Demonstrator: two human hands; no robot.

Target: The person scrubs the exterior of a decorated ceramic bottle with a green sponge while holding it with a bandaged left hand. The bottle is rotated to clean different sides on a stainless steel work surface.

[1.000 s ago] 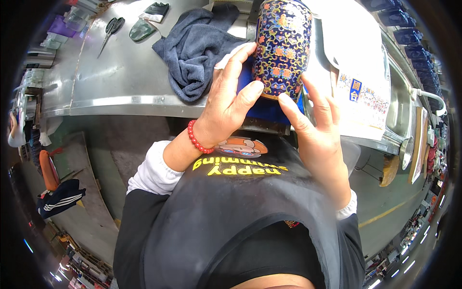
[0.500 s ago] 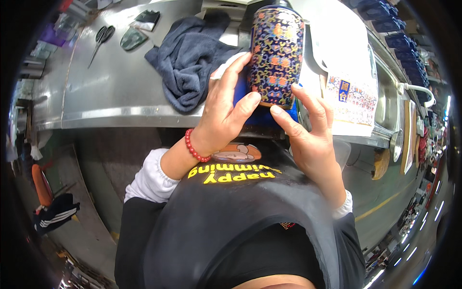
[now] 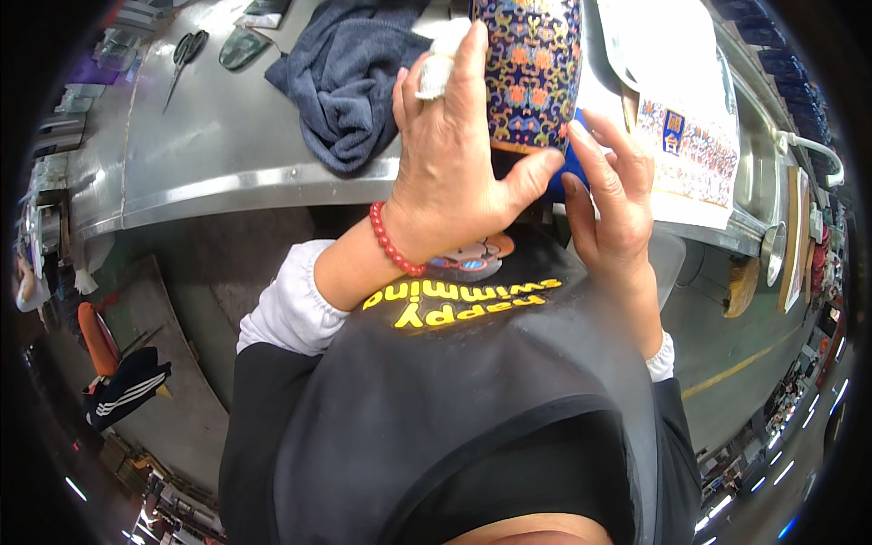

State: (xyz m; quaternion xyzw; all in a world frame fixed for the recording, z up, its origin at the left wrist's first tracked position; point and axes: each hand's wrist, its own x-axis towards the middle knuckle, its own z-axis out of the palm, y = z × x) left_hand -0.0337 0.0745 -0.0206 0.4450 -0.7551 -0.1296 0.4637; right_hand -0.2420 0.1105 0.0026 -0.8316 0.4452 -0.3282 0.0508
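Note:
A dark blue bottle (image 3: 533,82) with a colourful scroll and flower pattern lies with its base toward me; its far end is out of the picture. Along its left side is my left hand (image 3: 454,150), thumb stretched across below the base. Its fingers hold a small white cloth (image 3: 436,77), partly hidden behind them. By the base's right corner, my right hand (image 3: 622,186) has its fingers apart and slightly bent, with nothing in it. The index fingertip is very near the bottle; I cannot tell whether it touches. Something blue (image 3: 574,163) shows under the base.
On the steel worktop (image 3: 213,136) a crumpled dark grey towel (image 3: 350,91) lies left of the bottle. Farther left are black scissors (image 3: 184,56) and a dark green flat piece (image 3: 242,47). To the right lie a white patterned sheet (image 3: 695,163) and a sink (image 3: 756,145).
The view has shifted, and the bottle sits higher in it. My left hand has moved right, its thumb now crossing below the base. My right fingers have moved off the base to its right corner.

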